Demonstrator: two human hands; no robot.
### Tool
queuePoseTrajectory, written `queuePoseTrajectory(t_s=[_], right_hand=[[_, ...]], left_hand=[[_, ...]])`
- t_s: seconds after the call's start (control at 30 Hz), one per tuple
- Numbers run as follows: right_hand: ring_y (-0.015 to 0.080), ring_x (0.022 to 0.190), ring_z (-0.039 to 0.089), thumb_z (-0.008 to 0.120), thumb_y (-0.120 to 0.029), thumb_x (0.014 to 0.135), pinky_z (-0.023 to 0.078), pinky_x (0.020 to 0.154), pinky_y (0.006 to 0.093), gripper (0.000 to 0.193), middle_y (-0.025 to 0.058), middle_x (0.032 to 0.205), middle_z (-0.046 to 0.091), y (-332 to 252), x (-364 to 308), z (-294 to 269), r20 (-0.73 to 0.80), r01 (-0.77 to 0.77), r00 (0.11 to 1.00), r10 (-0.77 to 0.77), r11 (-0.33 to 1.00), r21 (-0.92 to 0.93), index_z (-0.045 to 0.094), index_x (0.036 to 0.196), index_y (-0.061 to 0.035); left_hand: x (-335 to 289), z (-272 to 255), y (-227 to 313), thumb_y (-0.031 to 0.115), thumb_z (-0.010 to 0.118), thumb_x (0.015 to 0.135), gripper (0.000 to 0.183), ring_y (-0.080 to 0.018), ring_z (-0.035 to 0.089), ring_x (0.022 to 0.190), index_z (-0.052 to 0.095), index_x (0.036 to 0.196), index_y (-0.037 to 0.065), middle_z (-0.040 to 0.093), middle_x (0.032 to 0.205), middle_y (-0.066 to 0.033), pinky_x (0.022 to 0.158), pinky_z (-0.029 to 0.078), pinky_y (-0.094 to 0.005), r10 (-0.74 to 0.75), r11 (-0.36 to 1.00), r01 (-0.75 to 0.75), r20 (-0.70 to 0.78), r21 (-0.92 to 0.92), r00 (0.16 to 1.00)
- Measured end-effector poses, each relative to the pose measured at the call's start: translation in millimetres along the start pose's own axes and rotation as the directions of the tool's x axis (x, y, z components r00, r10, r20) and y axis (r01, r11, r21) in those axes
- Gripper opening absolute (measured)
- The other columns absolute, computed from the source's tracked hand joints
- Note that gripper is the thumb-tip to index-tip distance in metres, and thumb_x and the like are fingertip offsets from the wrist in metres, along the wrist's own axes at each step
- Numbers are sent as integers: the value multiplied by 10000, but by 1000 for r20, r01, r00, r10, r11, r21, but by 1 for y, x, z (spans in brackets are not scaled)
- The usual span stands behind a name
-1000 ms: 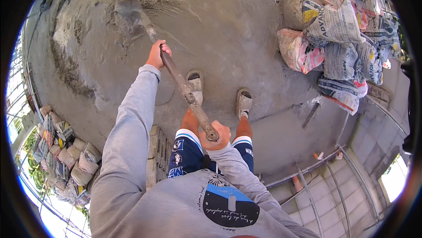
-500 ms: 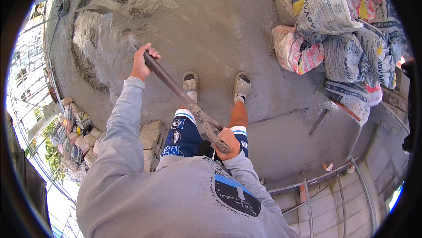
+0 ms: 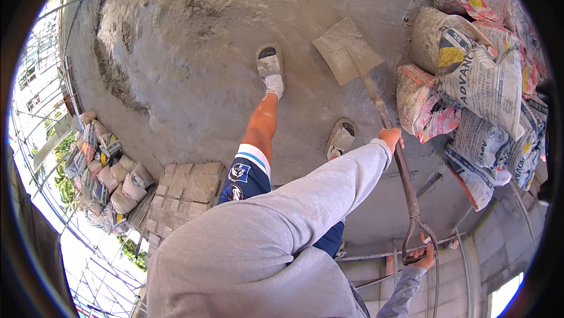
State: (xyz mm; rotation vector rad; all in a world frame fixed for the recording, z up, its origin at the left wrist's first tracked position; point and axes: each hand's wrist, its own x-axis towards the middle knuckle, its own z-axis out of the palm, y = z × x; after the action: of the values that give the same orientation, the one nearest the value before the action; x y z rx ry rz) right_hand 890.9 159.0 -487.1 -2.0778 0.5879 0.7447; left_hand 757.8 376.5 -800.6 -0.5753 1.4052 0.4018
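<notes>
A shovel [image 3: 405, 180] slants across the right side, its flat square blade coated in grey mud and lying low over the wet floor. Around the middle of its shaft my left hand [image 3: 390, 137] is closed, the arm reaching across my body. My right hand [image 3: 424, 256] grips the D-shaped handle at the near end. A spread heap of wet grey cement mix [image 3: 176, 42] lies at the far left, with rough, darker patches along its edge. My feet in mud-caked slides stand apart beside it, left of the shovel.
Filled sacks [image 3: 482, 89] are piled at the right, close to the shovel's shaft. More small bags [image 3: 111, 177] lie at the left, beside stacked blocks [image 3: 188, 186]. Metal railing bars [image 3: 464, 271] stand at the near right, and scaffolding [image 3: 35, 112] lines the left edge.
The shovel has swung from the left heap to the right, and its blade now shows fully. Both hands moved right with it. My left foot has stepped forward and my body has turned.
</notes>
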Motion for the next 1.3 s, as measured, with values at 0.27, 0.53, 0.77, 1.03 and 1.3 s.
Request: queuePoseTrajectory(t_s=[0.27, 0.53, 0.77, 1.03, 1.3], right_hand=[[164, 343, 397, 610, -102, 757, 349, 356, 333, 185, 28, 463, 412, -2, -121, 402, 458, 204, 887, -58, 939, -277, 477, 636, -62], [165, 415, 521, 653, -52, 697, 414, 400, 323, 112, 72, 550, 549, 82, -234, 499, 595, 415, 789, -154, 848, -330, 578, 758, 3], [260, 477, 528, 647, -2, 680, 415, 465, 337, 131, 103, 580, 516, 99, -312, 460, 861, 964, -113, -497, 156, 216, 524, 706, -37], [298, 597, 541, 660, 67, 592, 452, 556, 371, 205, 123, 676, 522, 42, -267, 539, 781, 788, -562, -271, 112, 606, 522, 716, -20], [325, 742, 576, 743, -5, 622, 490, 781, 427, 234, 133, 798, 560, -100, -239, 606, 786, 735, -615, -66, 312, 601, 562, 770, -17]], left_hand=[[27, -113, 407, -8, 525, 719, 94, -217, 438, 484, 443, 743, 32, 427, 588, -83, 512, 443, -355, 254, 904, -173, 165, -391, 953], [-36, -263, 545, 53, 530, 772, 221, -125, 401, 483, 392, 614, 124, 368, 542, 4, 487, 387, -269, 383, 793, -378, -91, -477, 919], [-152, -331, 566, 98, 557, 787, 236, -90, 416, 471, 394, 621, 143, 415, 559, 43, 479, 393, -267, 382, 727, -219, 118, -651, 917], [-234, -304, 609, 148, 550, 788, 203, -90, 384, 467, 400, 651, 151, 366, 558, 47, 485, 372, -268, 590, 609, -427, 22, -668, 807], [-358, -161, 653, 204, 552, 867, 176, -130, 428, 580, 467, 741, 117, 404, 631, 11, 589, 398, -313, 786, 564, -631, 111, -533, 608]])
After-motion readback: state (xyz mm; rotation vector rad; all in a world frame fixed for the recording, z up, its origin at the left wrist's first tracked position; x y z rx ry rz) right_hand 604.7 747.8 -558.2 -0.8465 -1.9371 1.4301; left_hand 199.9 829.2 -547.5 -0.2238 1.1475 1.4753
